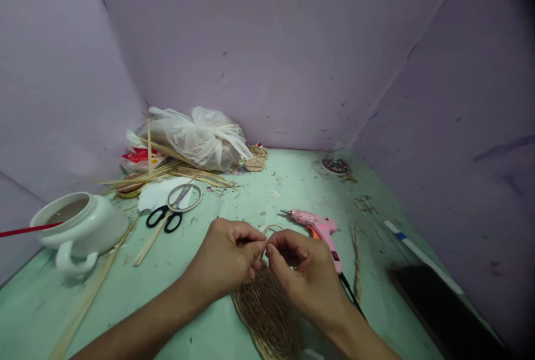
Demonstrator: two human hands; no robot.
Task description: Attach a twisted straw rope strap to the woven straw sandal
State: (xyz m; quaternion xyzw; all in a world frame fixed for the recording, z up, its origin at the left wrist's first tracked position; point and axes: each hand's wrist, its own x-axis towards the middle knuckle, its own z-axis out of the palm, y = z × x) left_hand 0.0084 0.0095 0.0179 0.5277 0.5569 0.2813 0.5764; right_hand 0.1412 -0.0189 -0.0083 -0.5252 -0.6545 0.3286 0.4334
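The left hand [231, 254] and right hand [307, 271] pinch a thin cord [275, 227] by the coiled fibre piece [267, 312], lower centre; a rightward slip could knock the pink glue gun [322, 227], risking burns if hot.

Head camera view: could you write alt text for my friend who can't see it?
A person's bare left hand and right hand meet, pinching a thin tan cord over a brown, ridged, fibrous piece on a pale green table. A pink glue gun lies just beyond the right hand; black-handled scissors and a white, handled pot are off to the left.
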